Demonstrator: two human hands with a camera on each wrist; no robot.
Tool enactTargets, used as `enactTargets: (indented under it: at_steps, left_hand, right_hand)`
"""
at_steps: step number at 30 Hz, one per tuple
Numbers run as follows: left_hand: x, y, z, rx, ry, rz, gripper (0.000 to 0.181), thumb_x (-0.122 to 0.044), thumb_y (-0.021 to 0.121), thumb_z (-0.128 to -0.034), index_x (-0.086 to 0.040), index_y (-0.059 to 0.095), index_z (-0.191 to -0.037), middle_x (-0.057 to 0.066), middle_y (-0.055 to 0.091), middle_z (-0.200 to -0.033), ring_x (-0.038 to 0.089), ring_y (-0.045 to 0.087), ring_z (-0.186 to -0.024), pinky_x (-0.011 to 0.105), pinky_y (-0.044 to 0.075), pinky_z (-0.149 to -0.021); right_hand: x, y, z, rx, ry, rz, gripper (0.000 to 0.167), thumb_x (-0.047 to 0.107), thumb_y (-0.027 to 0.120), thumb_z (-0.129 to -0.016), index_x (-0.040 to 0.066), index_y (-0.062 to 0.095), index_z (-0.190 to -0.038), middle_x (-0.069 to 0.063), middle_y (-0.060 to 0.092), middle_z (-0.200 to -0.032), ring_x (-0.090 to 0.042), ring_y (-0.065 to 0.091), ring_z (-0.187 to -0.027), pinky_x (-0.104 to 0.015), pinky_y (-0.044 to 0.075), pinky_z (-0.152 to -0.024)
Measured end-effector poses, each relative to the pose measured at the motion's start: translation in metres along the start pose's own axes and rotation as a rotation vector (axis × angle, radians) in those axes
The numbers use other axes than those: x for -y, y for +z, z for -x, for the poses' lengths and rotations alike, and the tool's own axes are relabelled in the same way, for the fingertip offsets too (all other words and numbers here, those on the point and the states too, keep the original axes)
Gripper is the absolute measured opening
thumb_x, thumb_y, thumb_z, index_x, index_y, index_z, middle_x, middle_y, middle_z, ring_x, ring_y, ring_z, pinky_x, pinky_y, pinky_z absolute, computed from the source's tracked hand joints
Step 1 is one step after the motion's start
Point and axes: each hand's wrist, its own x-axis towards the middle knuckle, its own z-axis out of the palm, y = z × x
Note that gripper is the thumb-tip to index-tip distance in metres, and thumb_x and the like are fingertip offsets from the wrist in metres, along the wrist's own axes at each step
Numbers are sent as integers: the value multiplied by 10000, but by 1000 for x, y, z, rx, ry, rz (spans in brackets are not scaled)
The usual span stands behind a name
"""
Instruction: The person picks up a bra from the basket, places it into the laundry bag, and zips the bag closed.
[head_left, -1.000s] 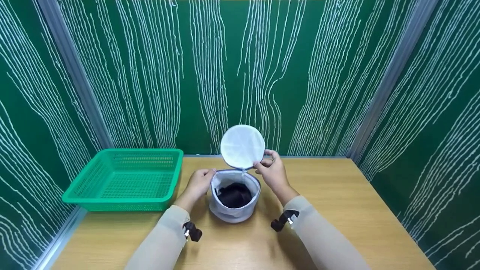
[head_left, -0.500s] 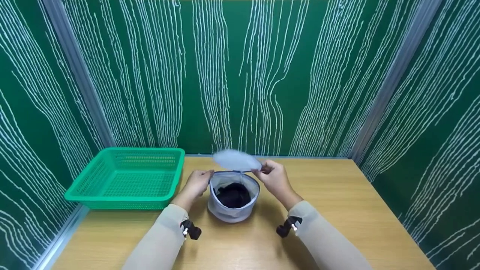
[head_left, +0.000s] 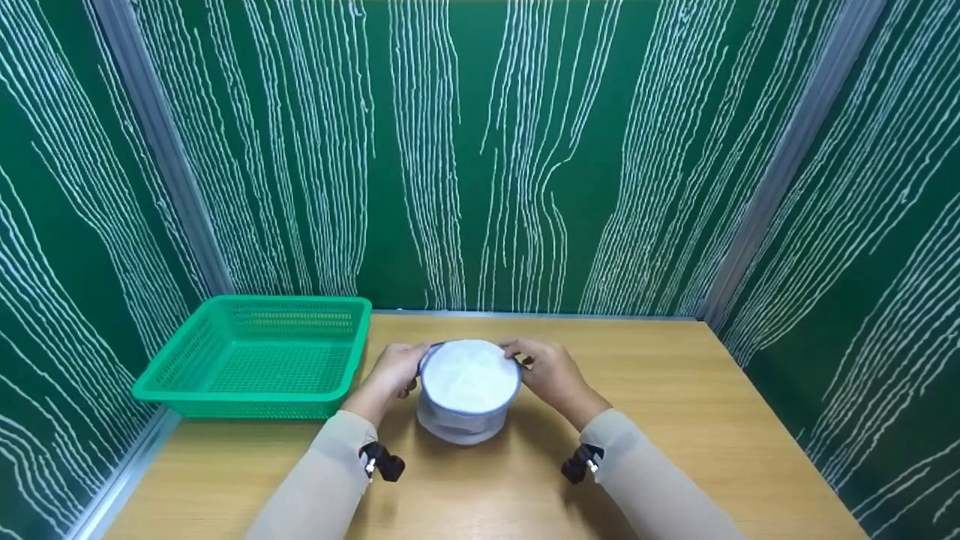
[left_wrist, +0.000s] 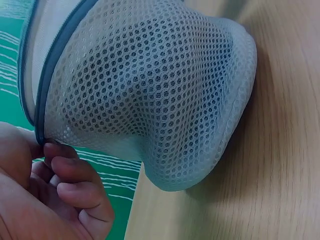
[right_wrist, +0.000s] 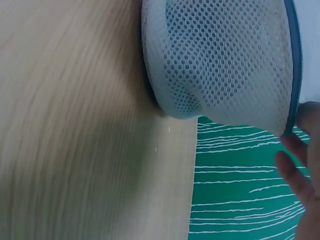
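Note:
A round white mesh bag [head_left: 463, 427] with blue-grey trim stands on the table, its white lid [head_left: 470, 376] lying over the opening and hiding the inside. The left hand [head_left: 391, 377] pinches the trim at the bag's upper left. In the left wrist view, thumb and curled fingers of the left hand [left_wrist: 65, 190] hold the trim of the mesh bag [left_wrist: 150, 85], with a narrow gap between lid and rim. At the upper right edge, the right hand [head_left: 553, 375] grips the rim. The right wrist view shows the right hand [right_wrist: 305, 165] at the trim of the bag [right_wrist: 225, 60].
A green perforated basket [head_left: 247, 397] stands on the left of the wooden table [head_left: 645, 420]. Behind the table and at both sides rise green panels [head_left: 525, 150] with white wavy lines and grey posts between them. Dark devices are strapped to both wrists.
The lid has swung down from upright over the bag's opening, covering the dark item seen inside earlier. The right hand has moved slightly down and right with it; the left hand stays at the rim.

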Motion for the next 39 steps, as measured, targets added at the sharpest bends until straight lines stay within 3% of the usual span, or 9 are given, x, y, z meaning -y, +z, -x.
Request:
enactTargets:
  at_steps: [4,7,10,14,17,20,29,34,39]
  left_hand:
    - [5,1,1,10,29,40,405,-351,540,-1190,-165,616,-839,-14,494,-708,138,432,-568,251,327,-494]
    - [8,2,1,12,41,50,412,-338,544,-1188,-160,603,-820,-4,521,-731,126,430,-552,240,331,-486]
    - [9,3,0,-6,46,36,393,-324,555,-1176,-143,625,-834,4,537,-742,128,427,-531,245,334,-477]
    - [5,8,1,-87,75,-40,336,-357,567,-1170,-87,726,-1049,64,653,-905,178,572,-686,296,479,-586]
    - [-1,14,1,-145,128,-118,418,-402,562,-1179,-60,733,-1350,151,751,-1263,278,730,-1097,411,640,-959]
    - [-10,21,1,-161,172,-189,511,-436,576,-1175,-67,677,-1514,161,703,-1522,332,656,-1432,529,534,-1251]
    - [-34,36,-4,-63,299,-392,379,-352,616,-1169,-63,774,-1356,142,780,-1370,339,712,-1336,530,557,-1203]
    - [-37,38,-11,-16,349,-383,283,-247,634,-1167,-53,812,-1269,135,810,-1285,313,741,-1260,501,594,-1148]
    - [-34,38,-14,5,341,-366,252,-202,644,-1159,-58,834,-1241,135,815,-1292,311,741,-1273,489,601,-1147]
  right_hand:
    - [-2,-2,0,58,196,-113,278,-89,732,-1012,107,860,-1160,-106,811,-1399,-323,791,-1236,-430,705,-932]
    - [-3,-3,1,74,364,-261,318,-17,627,-1085,108,855,-1268,-129,801,-1393,-269,786,-1092,-441,704,-866]
    - [-2,-1,2,89,460,-390,306,76,614,-1121,61,820,-1347,-183,808,-1287,-210,735,-912,-396,681,-747]
    - [1,4,0,101,448,-359,281,133,746,-1081,39,819,-1336,-164,830,-1147,-165,725,-913,-270,650,-738]
    - [4,7,-3,88,430,-287,257,113,797,-1042,64,846,-1289,-125,848,-1126,-172,728,-948,-240,631,-745]
    - [7,8,-5,80,429,-262,239,104,808,-1034,79,857,-1266,-112,854,-1124,-184,724,-950,-246,622,-739]
    - [13,10,-10,85,410,-269,238,105,824,-1020,59,855,-1251,-136,848,-1097,-148,712,-919,-221,604,-722]
    - [12,13,-13,70,406,-300,220,90,838,-1001,29,858,-1211,-143,824,-1011,-123,678,-868,-203,564,-706]
    - [11,13,-14,83,459,-317,189,125,842,-1003,84,869,-1185,-58,806,-967,-125,674,-849,-229,580,-714]
